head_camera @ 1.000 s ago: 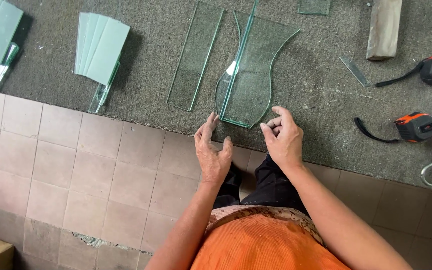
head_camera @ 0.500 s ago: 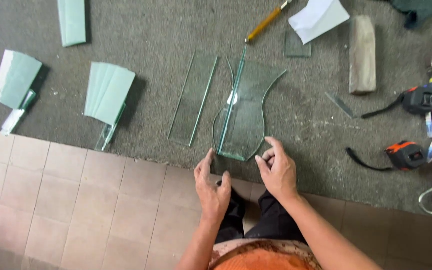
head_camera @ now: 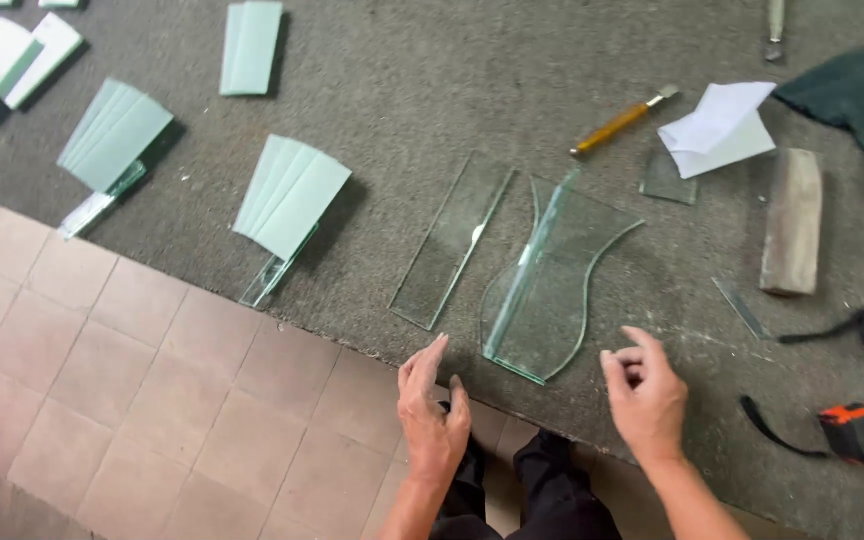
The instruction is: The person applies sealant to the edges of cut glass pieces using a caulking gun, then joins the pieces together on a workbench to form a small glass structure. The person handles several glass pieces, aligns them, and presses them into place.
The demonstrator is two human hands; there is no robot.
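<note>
Lying flat between and just beyond the two hands, the curved glass piece is clear with a greenish edge, straight along its left side and cut in a wavy S-line on its right; a narrower curved offcut seems to lie under or against its left edge, though the overlap is hard to read. The left hand hovers near the pane's lower left corner, fingers straight and together, thumb apart, holding nothing. The right hand hangs just right of the pane's lower end, fingers loosely curled inward, also empty; neither hand touches the glass.

Just left of the pane, past the left hand's fingertips, lies a long rectangular glass strip, transparent and thin. Farther left sit fanned stacks of pale green rectangular panes. Beyond the right hand are a small square glass scrap, a folded white paper, a glass cutter with an amber handle, and a worn wooden block. To the right hand's right rests an orange-and-black tape measure.

Everything lies on a grey, rough-napped carpeted worktop; below its edge, near the left hand, the floor is dull pinkish square tile.
</note>
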